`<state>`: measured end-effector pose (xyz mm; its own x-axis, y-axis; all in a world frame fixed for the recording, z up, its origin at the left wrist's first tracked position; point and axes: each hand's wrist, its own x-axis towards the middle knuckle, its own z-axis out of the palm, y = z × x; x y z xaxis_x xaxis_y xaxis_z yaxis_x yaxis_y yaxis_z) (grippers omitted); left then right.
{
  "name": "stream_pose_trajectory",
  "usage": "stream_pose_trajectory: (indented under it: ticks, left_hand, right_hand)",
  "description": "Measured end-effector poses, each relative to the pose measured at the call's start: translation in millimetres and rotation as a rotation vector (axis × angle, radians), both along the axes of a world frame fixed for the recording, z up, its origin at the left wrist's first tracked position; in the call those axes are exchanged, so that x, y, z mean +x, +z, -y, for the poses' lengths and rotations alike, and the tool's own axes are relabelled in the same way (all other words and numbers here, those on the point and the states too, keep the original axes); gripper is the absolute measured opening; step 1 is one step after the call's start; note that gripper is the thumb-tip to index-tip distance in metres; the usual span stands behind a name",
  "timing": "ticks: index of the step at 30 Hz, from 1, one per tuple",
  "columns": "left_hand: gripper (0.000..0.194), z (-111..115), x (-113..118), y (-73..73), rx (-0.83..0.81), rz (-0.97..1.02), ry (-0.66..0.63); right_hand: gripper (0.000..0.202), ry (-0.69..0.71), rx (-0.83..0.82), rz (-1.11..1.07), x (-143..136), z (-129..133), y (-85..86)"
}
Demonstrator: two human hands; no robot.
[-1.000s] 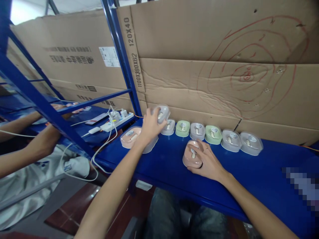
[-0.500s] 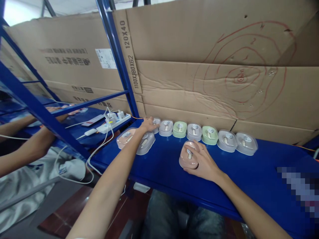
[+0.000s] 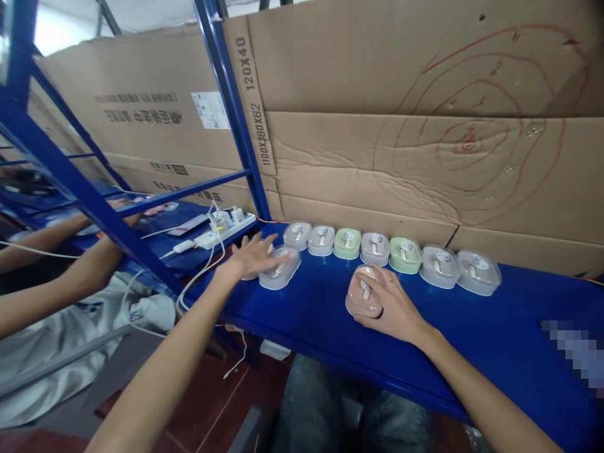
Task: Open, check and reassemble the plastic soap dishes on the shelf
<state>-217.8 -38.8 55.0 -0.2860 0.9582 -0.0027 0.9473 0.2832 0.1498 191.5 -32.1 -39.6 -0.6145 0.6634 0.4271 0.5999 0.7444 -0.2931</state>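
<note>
Fingers spread, my left hand (image 3: 252,255) hovers over or touches a clear grey case (image 3: 279,277) and mostly covers a pink case (image 3: 249,275) beside it. My right hand (image 3: 387,299) is wrapped round a pink case (image 3: 362,303) that rests on the blue table, in front of the row. Along the cardboard stand several lidded cases side by side, among them a grey one (image 3: 297,236) at the left end, two green ones (image 3: 347,244) (image 3: 404,255) and a grey one (image 3: 479,272) at the right end. Each has a round label and a small white piece.
A white power strip (image 3: 226,231) with plugs and cables lies left of the blue rack post (image 3: 236,100). Another person's forearms (image 3: 94,270) reach over the blue surface at far left. Cardboard (image 3: 340,151) walls the back. A blurred object (image 3: 573,352) is at the right.
My left hand has moved left and nearer, from the row's left end to the grey and pink cases, leaving the end case uncovered. My right hand remains on its pink case. The view has shifted slightly.
</note>
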Motion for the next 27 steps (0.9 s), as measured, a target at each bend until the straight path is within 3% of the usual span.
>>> stream_pose_trajectory:
  ticks: [6,15,20,27]
  left_hand:
    - [0.104,21,12,-35.8,-0.007,-0.081,0.045]
    - [0.105,27,-28,-39.3,-0.006,-0.093,0.160]
    - [0.107,8,-42,-38.9,0.027,-0.091,0.186]
    - [0.110,-44,-38,-33.8,0.064,-0.025,0.219]
  right_hand:
    - [0.099,0.005,-0.002,-0.010,1,-1,-2.9]
    - [0.100,0.006,-0.017,-0.002,1,0,-0.8]
    - [0.099,0.012,-0.021,0.005,1,1,0.8]
    - [0.099,-0.002,-0.008,0.001,0,1,-0.8]
